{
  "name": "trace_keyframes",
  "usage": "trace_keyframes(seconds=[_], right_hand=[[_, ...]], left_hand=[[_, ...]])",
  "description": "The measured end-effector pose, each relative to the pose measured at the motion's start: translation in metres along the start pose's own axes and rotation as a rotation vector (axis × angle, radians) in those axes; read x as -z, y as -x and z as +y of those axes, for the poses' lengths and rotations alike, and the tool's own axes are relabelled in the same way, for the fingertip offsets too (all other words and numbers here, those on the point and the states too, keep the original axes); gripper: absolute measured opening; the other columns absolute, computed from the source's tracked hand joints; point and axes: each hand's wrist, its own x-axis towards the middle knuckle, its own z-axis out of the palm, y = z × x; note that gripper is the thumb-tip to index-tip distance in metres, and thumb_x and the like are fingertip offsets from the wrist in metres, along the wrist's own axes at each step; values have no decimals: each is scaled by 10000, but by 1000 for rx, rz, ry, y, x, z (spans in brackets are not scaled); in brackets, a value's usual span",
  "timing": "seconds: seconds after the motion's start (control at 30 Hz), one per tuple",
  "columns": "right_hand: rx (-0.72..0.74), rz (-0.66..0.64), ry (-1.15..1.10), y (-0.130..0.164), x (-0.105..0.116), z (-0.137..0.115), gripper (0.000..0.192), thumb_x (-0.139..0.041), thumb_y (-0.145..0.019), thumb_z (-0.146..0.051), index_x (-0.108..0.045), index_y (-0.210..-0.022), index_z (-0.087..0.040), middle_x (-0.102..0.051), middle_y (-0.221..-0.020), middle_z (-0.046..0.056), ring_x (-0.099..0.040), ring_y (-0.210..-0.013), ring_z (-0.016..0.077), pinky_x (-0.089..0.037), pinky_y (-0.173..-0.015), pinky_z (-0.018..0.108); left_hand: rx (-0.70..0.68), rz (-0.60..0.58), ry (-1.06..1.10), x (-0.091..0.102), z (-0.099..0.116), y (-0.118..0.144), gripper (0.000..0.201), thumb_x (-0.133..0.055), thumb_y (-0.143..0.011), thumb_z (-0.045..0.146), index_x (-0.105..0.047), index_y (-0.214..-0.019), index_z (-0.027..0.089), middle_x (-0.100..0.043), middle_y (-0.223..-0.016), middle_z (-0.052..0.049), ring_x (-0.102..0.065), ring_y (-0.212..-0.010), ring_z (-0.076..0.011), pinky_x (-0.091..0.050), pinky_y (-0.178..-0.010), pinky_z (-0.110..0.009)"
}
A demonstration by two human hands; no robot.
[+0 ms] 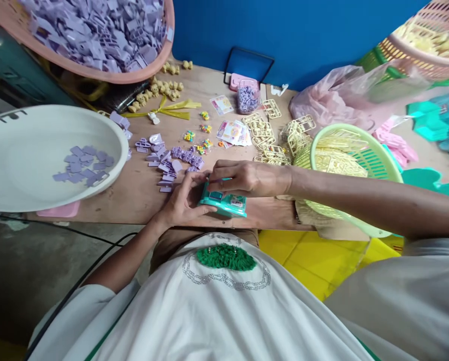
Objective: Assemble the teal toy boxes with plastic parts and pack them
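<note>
Pressing a small piece onto the teal toy case at the bench's near edge, I clamp it with my left hand, fingers closed round its left end, while my right hand pinches down on top. I judge this the fitting step; next calls for a purple part from the loose pile just beyond, beside the white basin.
</note>
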Motion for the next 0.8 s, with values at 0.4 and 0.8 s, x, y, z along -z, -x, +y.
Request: trace_keyframes(seconds=[0.4, 0.8], right_hand=[[152, -130, 435, -3, 3, -5, 363, -343, -1147, -167, -680, -1263, -96, -694, -1268, 168, -638, -1183, 239, -589, -1011, 416], [-285, 281, -47, 31, -16, -34, 529, -500, -1123, -249, -466, -1637, -127, -602, -1519, 262, -617, -1432, 270, -586, -1128, 409]], left_hand=[[-36, 31, -69, -2, -10, 0, 783, -959, -752, 501, -503, -1329, 231, -694, -1382, -164, -701, -1333, -320, -562, -1169, -476], [-59, 62, -88, -14, 1, 4, 710, -924, -801, 515, -480, -1290, 253, -687, -1364, -130, -712, -1298, -283, -589, -1126, -435]])
